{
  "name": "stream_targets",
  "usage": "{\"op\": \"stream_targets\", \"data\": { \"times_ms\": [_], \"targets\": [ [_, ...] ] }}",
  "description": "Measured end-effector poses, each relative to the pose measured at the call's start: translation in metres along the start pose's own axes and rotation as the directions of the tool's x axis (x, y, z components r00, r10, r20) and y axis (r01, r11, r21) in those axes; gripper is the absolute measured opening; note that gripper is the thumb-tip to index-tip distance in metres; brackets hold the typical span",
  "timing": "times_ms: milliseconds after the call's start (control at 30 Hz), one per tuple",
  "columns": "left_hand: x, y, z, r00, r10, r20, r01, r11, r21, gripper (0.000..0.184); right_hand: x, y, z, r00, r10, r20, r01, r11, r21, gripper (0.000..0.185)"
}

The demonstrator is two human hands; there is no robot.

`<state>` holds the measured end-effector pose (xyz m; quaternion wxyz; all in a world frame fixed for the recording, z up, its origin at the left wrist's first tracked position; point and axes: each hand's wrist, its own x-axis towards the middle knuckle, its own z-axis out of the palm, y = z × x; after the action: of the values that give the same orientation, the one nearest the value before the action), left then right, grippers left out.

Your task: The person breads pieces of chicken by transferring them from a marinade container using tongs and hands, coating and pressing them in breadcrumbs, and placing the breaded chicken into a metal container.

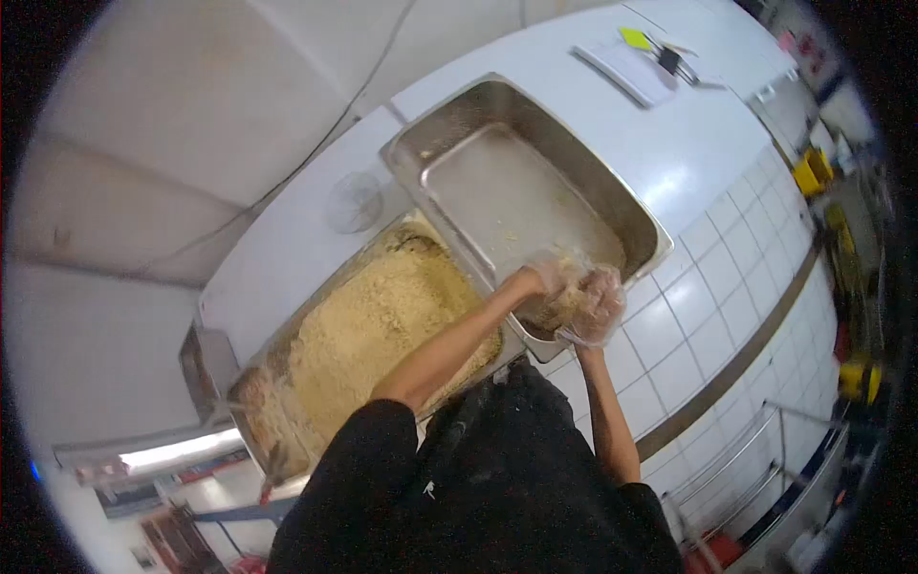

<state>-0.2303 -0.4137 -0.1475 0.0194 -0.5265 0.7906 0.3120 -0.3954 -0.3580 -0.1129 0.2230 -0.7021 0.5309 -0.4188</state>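
Observation:
Both my hands wear clear plastic gloves and are close together over the near right end of a deep steel pan (535,153). My left hand (547,273) and my right hand (598,304) are closed around a crumb-coated piece of food (571,292); its exact kind cannot be made out. A few crumbs lie on that pan's bottom. Beneath my left forearm stands a second steel pan filled with pale yellow breading crumbs (368,316). Pale, wet-looking pieces (260,397) lie at its far left end, partly blurred.
A crumpled clear plastic bag or bowl (355,202) sits on the white table (287,225) behind the crumbs. Papers (626,69) with a clip and a yellow note lie at the back right. A metal rack (755,478) stands on the tiled floor side at lower right.

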Motion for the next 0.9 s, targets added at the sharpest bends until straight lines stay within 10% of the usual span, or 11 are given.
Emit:
{"op": "stream_targets", "data": {
  "times_ms": [167, 200, 267, 300, 367, 433, 567, 600, 700, 733, 900],
  "targets": [
    [0.013, -0.019, 0.001, 0.979, -0.035, -0.202, 0.027, 0.999, -0.046, 0.032, 0.000, 0.039, 0.009, 0.782, -0.619, -0.070, 0.290, 0.462, -0.838, 0.017],
    [-0.020, -0.012, -0.019, 0.949, 0.109, -0.296, -0.083, 0.992, 0.100, 0.032, 0.006, -0.050, -0.030, 0.843, -0.532, -0.085, 0.500, 0.832, -0.240, 0.027],
    [-0.055, -0.004, -0.041, 0.807, -0.061, -0.588, -0.221, 0.891, -0.396, 0.028, -0.007, -0.020, -0.014, 0.987, -0.157, 0.033, 0.152, 0.980, 0.125, 0.033],
    [-0.070, 0.000, -0.051, 0.695, -0.143, -0.704, -0.385, 0.753, -0.534, 0.026, -0.017, 0.087, 0.034, 0.828, -0.559, -0.037, 0.417, 0.659, -0.625, 0.047],
    [-0.156, 0.021, -0.106, 0.592, -0.186, -0.784, -0.031, 0.967, -0.252, 0.023, -0.001, -0.091, 0.003, 0.906, -0.139, 0.399, -0.134, 0.801, 0.583, 0.042],
    [-0.171, -0.002, -0.089, 0.423, -0.378, -0.823, -0.127, 0.875, -0.467, 0.038, -0.026, -0.181, 0.019, 0.877, -0.409, 0.254, 0.365, 0.909, 0.204, 0.053],
    [-0.308, 0.026, -0.076, 0.073, -0.331, -0.941, -0.305, 0.891, -0.337, 0.046, -0.068, -0.270, 0.047, 0.646, -0.597, 0.476, 0.216, 0.741, 0.636, 0.064],
    [-0.297, -0.031, -0.057, 0.477, -0.503, -0.721, -0.718, 0.251, -0.650, 0.061, -0.063, -0.249, 0.074, 0.525, -0.633, 0.569, 0.223, 0.747, 0.626, 0.043],
    [-0.319, -0.075, 0.015, 0.041, -0.383, -0.923, -0.549, 0.763, -0.341, 0.069, -0.098, -0.293, 0.075, 0.258, -0.670, 0.696, 0.341, 0.738, 0.583, 0.024],
    [-0.364, -0.043, 0.019, 0.125, -0.413, -0.902, -0.931, 0.266, -0.251, 0.084, -0.113, -0.320, 0.065, 0.130, -0.721, 0.681, 0.434, 0.659, 0.615, 0.016],
    [-0.420, -0.036, 0.066, 0.186, -0.757, -0.626, -0.937, 0.055, -0.345, 0.088, -0.162, -0.328, 0.088, -0.025, -0.818, 0.574, 0.461, 0.500, 0.733, 0.004]
  ]
}}
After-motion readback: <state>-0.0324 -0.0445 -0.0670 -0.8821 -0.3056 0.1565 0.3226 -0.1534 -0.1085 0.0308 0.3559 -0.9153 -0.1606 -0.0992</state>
